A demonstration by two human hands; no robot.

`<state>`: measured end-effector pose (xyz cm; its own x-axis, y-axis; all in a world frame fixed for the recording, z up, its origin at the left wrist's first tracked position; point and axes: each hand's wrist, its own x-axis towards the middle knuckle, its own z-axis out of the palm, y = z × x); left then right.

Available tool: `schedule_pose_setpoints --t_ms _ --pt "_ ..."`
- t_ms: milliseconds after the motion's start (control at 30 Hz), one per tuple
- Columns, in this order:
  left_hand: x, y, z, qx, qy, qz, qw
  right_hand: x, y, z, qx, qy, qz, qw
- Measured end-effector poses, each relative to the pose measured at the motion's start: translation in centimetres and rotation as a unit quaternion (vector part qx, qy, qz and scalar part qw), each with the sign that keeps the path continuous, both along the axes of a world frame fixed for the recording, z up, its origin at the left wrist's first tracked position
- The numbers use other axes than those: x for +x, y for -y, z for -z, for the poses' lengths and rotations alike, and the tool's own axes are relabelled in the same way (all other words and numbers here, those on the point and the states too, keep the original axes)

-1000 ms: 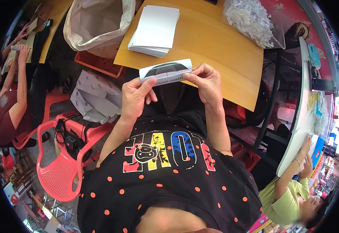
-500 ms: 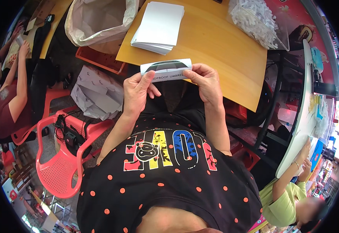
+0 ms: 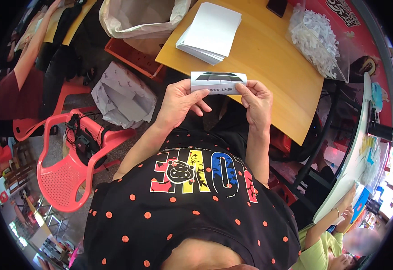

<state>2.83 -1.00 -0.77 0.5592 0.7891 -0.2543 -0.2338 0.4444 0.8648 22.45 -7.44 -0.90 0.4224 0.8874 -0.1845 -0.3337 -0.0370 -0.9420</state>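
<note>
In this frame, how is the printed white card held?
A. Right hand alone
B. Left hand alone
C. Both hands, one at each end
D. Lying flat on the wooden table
C: the left hand and right hand each pinch one end of the printed white card, above the wooden table edge.

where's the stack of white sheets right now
In the head view the stack of white sheets lies on the wooden table, up and slightly left of the printed card held between both hands, beside the plastic-lined bin.

Two hands up, left hand (image 3: 178, 101) and right hand (image 3: 257, 103), sharing one printed paper label (image 3: 218, 81). One stack of white sheets (image 3: 211, 32) far on one wooden table (image 3: 268, 67). One red plastic chair (image 3: 68, 168) left. One clear bag of white scraps (image 3: 320, 38) far right.
</note>
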Motion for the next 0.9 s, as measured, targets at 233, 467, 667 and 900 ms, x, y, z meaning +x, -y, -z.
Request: schedule_pose_setpoints --t_ms 233,467,667,900 --pt "-0.1 0.0 0.3 0.022 0.011 -0.015 1.0 -0.3 0.1 0.0 0.005 -0.021 -0.008 1.0" --pt "0.0 0.0 0.7 0.044 0.01 -0.016 0.999 -0.3 0.4 0.4 0.0 -0.035 -0.007 0.999" --pt "0.0 0.0 0.8 0.077 0.006 -0.038 0.996 -1.0 0.3 -0.4 0.003 0.028 0.014 1.0" --pt "-0.1 -0.1 0.6 0.23 -0.051 -0.041 0.971 -0.1 1.1 -2.1 0.062 0.51 -0.024 0.858"
